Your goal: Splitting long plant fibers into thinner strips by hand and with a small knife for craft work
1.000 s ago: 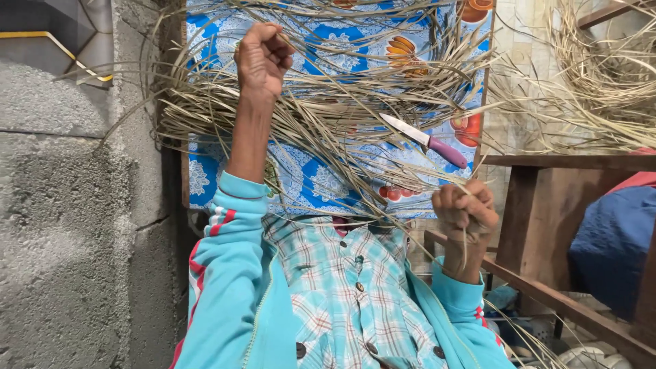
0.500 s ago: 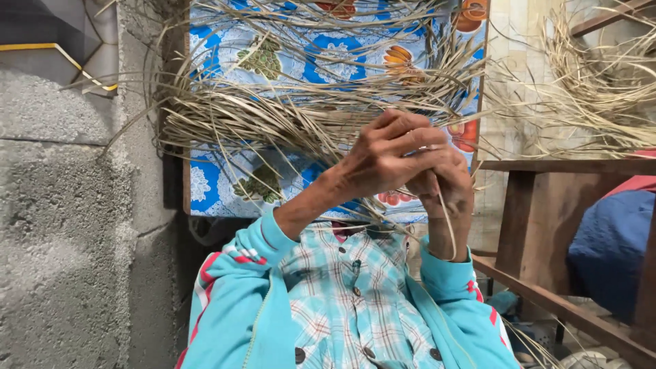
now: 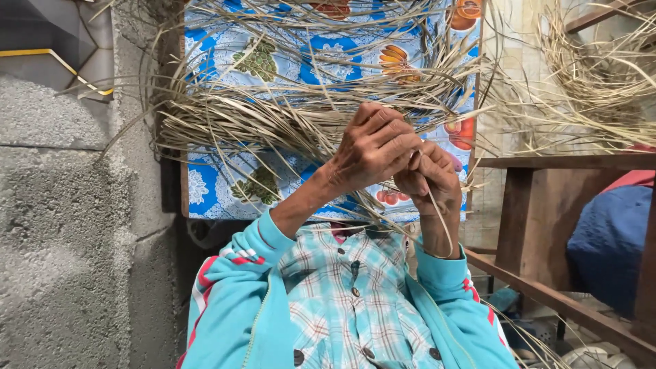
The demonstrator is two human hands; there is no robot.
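Both hands are up close together in front of the chest, and the grip of each is closed down on the same thin dry strand (image 3: 447,225). The left hand (image 3: 372,147) lies over the top, fingers curled tight and knuckles toward the camera. The right hand (image 3: 427,179) sits just beneath and slightly to the side, touching the left, with its fingers pinched in around the strand. From there the strand drops in a narrow loop past the right wrist and curves back toward the cuff. Exactly how the fingertips pinch it I cannot quite tell, since the left hand covers the meeting point.

Just behind the hands lies a loose, tangled heap of dry straw-coloured strips (image 3: 273,116), long and flat like split leaf, fanning out in all directions. It rests on a worktop covered with a blue and white patterned cloth (image 3: 212,188) printed with fruit and leaves. Some strips run from the heap to the hands.

The person wears a turquoise jacket (image 3: 232,307) with red and white stripes on the sleeves, open over a pale blue checked shirt (image 3: 342,301) with dark buttons.

To the person's left stands a rough grey concrete wall (image 3: 68,225). On the other side is a dark wooden frame (image 3: 540,225) with another bundle of strips (image 3: 588,82) piled on top, and a blue cloth bundle (image 3: 608,239) beside it.
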